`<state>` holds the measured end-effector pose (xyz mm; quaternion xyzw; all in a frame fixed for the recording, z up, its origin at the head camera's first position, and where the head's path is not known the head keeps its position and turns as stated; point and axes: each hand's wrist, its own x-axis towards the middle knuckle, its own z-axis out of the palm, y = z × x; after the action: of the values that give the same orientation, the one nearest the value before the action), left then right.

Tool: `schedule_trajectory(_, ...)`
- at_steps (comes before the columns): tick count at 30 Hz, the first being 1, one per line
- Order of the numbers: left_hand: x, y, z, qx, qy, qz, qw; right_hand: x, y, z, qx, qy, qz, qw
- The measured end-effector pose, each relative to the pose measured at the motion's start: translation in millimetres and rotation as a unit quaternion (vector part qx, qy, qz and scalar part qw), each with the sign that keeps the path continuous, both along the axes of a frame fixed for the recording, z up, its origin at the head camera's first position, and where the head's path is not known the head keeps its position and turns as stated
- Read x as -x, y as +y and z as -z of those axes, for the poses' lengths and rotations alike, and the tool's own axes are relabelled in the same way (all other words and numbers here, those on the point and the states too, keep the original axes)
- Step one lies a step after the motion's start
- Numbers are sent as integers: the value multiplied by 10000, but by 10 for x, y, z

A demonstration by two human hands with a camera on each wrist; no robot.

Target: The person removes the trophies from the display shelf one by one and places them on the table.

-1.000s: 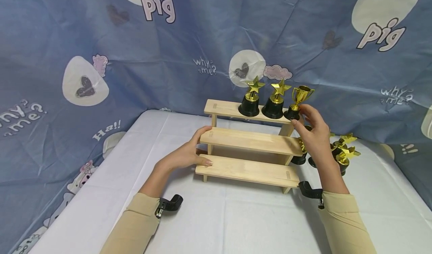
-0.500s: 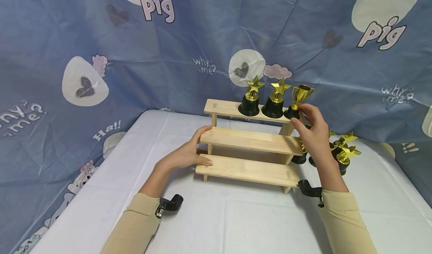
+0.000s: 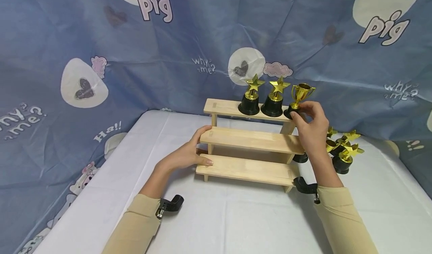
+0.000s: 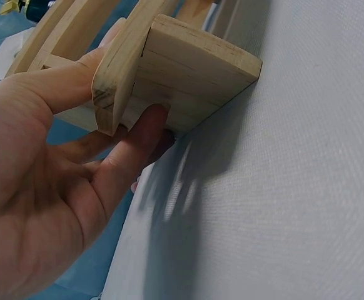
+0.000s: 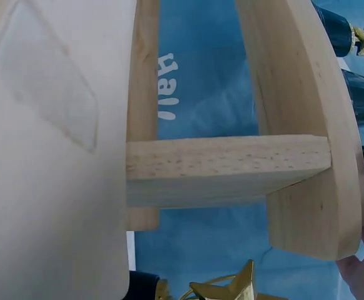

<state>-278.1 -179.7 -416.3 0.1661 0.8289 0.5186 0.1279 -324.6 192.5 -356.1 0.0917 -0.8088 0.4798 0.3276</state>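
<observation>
A three-tier wooden display stand (image 3: 249, 139) stands on the white cloth. My left hand (image 3: 182, 157) grips its left end, thumb on the lowest step and fingers at the middle one; the left wrist view shows the hand (image 4: 57, 181) around the wood. At the right end of the top step, my right hand (image 3: 313, 128) pinches the black base of a gold cup trophy (image 3: 301, 92). Left of it on that step stand two star trophies, one (image 3: 272, 105) near the cup and another (image 3: 251, 104) farther left. Only part of the right hand (image 5: 357, 275) shows in the right wrist view.
Several more trophies (image 3: 342, 164) cluster on the cloth right of the stand, partly behind my right forearm. One black base (image 3: 300, 157) shows beside the stand's right end. A blue printed cloth (image 3: 168, 77) hangs close behind. Each wrist carries a black camera mount (image 3: 172, 203).
My right hand has shifted slightly up and left at the cup trophy, which stays nearly in place. More of the trophies on the right now shows. The left hand keeps its hold.
</observation>
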Motion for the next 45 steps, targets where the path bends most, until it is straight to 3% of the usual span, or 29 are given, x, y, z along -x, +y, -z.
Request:
schedule_trajectory(9, 3, 22, -24, 78, 95, -19, 9999, -57, 87, -89, 300, 25, -118, 9995)
schedule_trajectory(26, 5, 0, -19, 56, 95, -71, 9999, -151, 323, -231, 465, -781, -214, 9956)
schedule_trajectory(31, -2, -9, -11, 53, 104, -81, 9999, -180, 410, -243, 392, -969, -26, 9945)
schedule_trajectory(41, -149, 43, -217, -53, -123, -23, 9999, -222, 510, -185, 201, -806, 172, 9964)
schedule_trajectory(45, -135, 41, -200, -13, -104, -35, 9999, -241, 555, -193, 60, -969, 298, 9948)
